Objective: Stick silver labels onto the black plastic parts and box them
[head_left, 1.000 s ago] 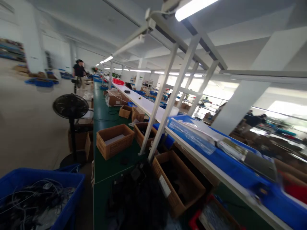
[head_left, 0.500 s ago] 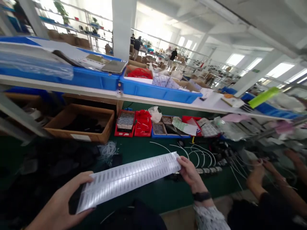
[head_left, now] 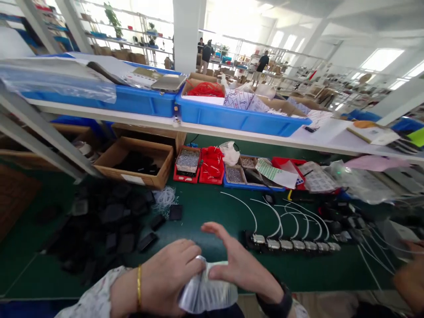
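Observation:
My left hand (head_left: 168, 276) and my right hand (head_left: 236, 260) are together low in the head view, both closed on a crumpled silvery label sheet (head_left: 207, 293) pressed between them. The left wrist wears a gold bangle, the right a dark watch. Just beyond the hands on the green table (head_left: 212, 207) lies a row of small black units with white cables (head_left: 288, 244). A heap of black plastic parts (head_left: 109, 221) spreads on the table to the left.
Red and blue small-part trays (head_left: 212, 165) and a cardboard box (head_left: 135, 163) line the back under a white shelf carrying blue bins (head_left: 245, 119). Another person's hand (head_left: 409, 276) shows at the right edge. People stand far off by the windows.
The view swung from the aisle down to the table. Half a second ago my hands held the long sheet stretched flat between them; now they are together with it crumpled.

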